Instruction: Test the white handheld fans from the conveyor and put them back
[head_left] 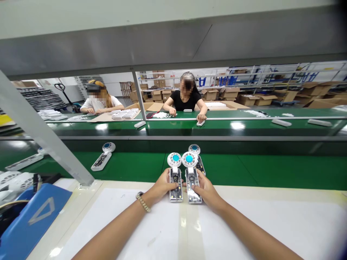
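My left hand (162, 185) grips a small white fan unit (175, 177) with a round head, a blue centre and a clear handle showing electronics. My right hand (206, 188) holds a second, matching fan unit (191, 177) right beside it. Both units lie at the far edge of the white worktable (244, 224), heads pointing toward the green conveyor belt (271, 169). A third fan unit (197, 157) rests on the belt just behind my right hand.
Another fan unit (103, 157) lies on the belt to the left, near a slanted grey metal post (43, 135). A blue tray (35, 216) sits at my left. Two people across a second belt handle white parts; cardboard boxes (244, 97) stand behind them.
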Tool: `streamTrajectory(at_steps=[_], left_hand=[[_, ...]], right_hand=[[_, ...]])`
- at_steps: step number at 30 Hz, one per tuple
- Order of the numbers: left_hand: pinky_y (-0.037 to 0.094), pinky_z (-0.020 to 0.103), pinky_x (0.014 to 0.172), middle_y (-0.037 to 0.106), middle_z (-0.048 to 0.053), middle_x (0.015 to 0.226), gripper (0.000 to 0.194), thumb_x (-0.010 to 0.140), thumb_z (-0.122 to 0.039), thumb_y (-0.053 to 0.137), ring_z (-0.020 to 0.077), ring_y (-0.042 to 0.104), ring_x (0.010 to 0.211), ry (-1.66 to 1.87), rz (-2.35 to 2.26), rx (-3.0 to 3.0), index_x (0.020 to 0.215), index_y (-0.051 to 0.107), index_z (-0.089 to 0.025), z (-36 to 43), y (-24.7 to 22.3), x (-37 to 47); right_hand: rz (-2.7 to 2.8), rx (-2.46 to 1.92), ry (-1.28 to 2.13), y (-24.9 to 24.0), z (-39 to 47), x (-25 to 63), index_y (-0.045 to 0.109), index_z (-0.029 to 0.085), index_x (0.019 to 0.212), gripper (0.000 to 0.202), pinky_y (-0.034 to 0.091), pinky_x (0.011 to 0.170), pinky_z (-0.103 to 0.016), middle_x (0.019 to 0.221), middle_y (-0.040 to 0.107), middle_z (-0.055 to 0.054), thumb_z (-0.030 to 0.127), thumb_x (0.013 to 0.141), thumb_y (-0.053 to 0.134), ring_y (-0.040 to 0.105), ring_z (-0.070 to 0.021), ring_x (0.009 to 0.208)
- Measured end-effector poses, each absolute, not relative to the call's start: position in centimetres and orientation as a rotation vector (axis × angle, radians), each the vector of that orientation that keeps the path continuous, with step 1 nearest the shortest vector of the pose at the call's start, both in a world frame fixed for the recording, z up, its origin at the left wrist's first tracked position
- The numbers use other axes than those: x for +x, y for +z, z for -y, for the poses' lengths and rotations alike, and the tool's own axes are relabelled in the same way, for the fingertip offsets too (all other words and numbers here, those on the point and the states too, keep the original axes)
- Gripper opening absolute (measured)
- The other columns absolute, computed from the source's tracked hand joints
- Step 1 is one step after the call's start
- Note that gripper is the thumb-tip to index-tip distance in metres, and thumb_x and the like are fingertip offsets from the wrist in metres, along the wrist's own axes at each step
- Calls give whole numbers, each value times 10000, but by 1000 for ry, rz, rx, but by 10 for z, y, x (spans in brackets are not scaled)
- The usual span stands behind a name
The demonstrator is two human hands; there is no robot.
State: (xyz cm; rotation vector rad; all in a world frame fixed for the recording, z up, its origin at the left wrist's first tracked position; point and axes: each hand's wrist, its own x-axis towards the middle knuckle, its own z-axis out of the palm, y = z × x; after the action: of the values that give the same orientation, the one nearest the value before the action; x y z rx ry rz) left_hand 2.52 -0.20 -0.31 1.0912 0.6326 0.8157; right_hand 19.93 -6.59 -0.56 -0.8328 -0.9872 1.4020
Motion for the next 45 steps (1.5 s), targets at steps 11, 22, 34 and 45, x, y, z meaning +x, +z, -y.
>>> streamTrajectory(at_steps=[11, 22, 34, 45], left_hand=[[524, 386, 711, 623, 73, 545, 551, 761, -645, 427, 184, 610, 517, 795, -917, 856, 744, 566, -111, -7, 8, 26], [161, 450, 1076, 260, 167, 1415, 686, 787, -356, 569, 280, 207, 1323, 1327, -1494, 1480, 1334, 214, -144, -40, 2, -10], [393, 448, 963, 440, 135, 1270, 392, 851, -285, 475, 270, 433, 1175, 801, -1144, 2665, 1222, 407, -180, -4, -7, 17], [490, 364, 835, 405, 141, 1344, 258, 831, -257, 535, 208, 582, 991, 882, -1096, 2438, 1062, 439, -194, -13, -9, 12]], right_hand=[[775, -762, 1714, 1, 53, 225, 554, 175, 674, 637, 437, 438, -272, 517, 582, -16, 732, 747, 254, 544, -145, 375], [1020, -1712, 388, -24, 11, 321, 546, 93, 982, 563, 353, 881, -531, 1031, 593, -211, 518, 616, 602, 515, -385, 1007], [1683, -1369, 111, -21, 43, 236, 451, 170, 1115, 310, 373, 961, -433, 1164, 509, -141, 207, 810, 415, 453, -247, 1122], [1527, -1123, 790, -16, 63, 200, 447, 189, 1115, 271, 479, 802, -366, 1033, 582, -109, 274, 860, 412, 608, -201, 882]])
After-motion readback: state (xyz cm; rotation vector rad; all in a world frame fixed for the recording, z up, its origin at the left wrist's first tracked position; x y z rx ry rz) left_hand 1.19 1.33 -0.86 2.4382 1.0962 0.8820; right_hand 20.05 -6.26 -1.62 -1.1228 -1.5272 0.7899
